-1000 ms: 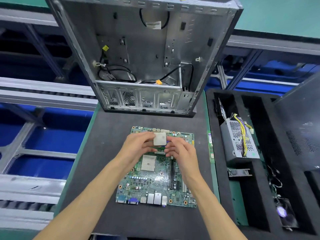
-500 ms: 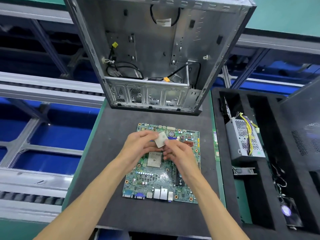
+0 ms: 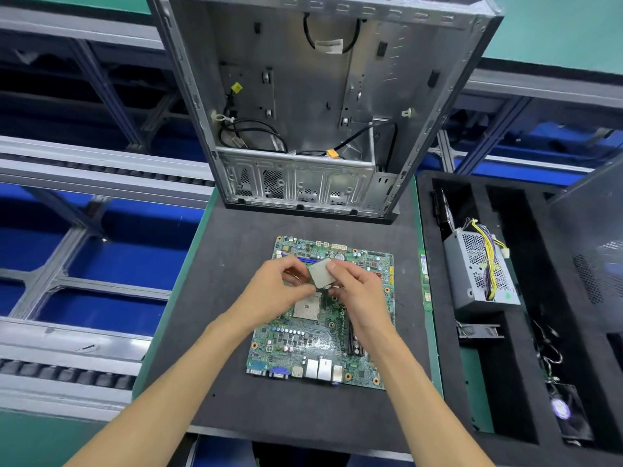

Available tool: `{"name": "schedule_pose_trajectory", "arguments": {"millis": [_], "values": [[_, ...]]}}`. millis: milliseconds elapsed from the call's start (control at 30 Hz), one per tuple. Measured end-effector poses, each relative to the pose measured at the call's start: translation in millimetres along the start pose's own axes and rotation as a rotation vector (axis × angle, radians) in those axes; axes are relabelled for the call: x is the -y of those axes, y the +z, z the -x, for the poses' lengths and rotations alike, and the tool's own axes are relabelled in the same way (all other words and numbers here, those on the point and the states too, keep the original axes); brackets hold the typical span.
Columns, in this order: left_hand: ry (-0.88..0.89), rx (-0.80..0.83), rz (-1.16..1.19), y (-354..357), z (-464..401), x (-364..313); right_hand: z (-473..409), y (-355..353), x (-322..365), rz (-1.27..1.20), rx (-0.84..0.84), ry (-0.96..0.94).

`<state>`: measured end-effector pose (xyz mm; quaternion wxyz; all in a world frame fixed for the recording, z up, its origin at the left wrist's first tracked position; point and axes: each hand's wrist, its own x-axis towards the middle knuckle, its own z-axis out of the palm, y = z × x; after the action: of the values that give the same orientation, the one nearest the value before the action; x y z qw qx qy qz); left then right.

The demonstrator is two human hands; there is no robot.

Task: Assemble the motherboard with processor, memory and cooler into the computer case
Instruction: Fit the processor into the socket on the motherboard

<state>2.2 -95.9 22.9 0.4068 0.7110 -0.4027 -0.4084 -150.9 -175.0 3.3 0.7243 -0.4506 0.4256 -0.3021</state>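
Both hands meet over the far half of the motherboard (image 3: 323,332), which lies flat on the dark foam mat (image 3: 222,332), near its right edge and centred front to back. Left hand (image 3: 273,291) and right hand (image 3: 357,291) both pinch the processor (image 3: 322,273), a small square chip w/ a pale metal top, tilted and lifted off the board; left fingertips on its left edge, right thumb and forefinger on its right side. The socket (image 3: 306,309), pale square, shows just below the chip, uncovered. The computer case (image 3: 320,106) sits at the mat's far edge, open side facing the camera, black cables inside. Right of the mat, a black foam tray (image 3: 438,332) holds a power supply (image 3: 478,267) w/ yellow wires in a far slot and a fan (image 3: 566,412) in a near slot.
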Motion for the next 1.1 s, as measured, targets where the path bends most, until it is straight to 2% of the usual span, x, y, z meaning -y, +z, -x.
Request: {"name": "schedule_pose_trajectory", "arguments": {"millis": [100,200,533,667,733,800,867,933,1100], "values": [[0.176,-0.026,-0.146,7,7,3,-2,0,4,0.049,0.034,0.054],[0.320,0.018,-0.272,6,11,6,-2,-4,7,0.100,0.105,0.094],[0.525,-0.019,-0.583,-4,20,1,0,-7,16,0.171,0.262,0.221],[0.495,-0.033,-0.620,-8,19,1,5,-5,10,0.119,0.243,0.253],[0.441,-0.036,-0.620,-11,19,5,6,-8,3,0.396,0.147,0.117],[0.384,-0.037,-0.637,-14,20,12,8,-14,-6,0.870,0.070,-0.125],[0.338,-0.038,-0.662,-15,22,19,13,-17,-15,1.162,0.110,-0.268],[0.312,-0.041,-0.676,-15,23,26,18,-18,-28,1.270,0.135,-0.321],[0.291,-0.048,-0.692,-13,24,34,26,-22,-44,1.221,0.043,-0.424]]}}
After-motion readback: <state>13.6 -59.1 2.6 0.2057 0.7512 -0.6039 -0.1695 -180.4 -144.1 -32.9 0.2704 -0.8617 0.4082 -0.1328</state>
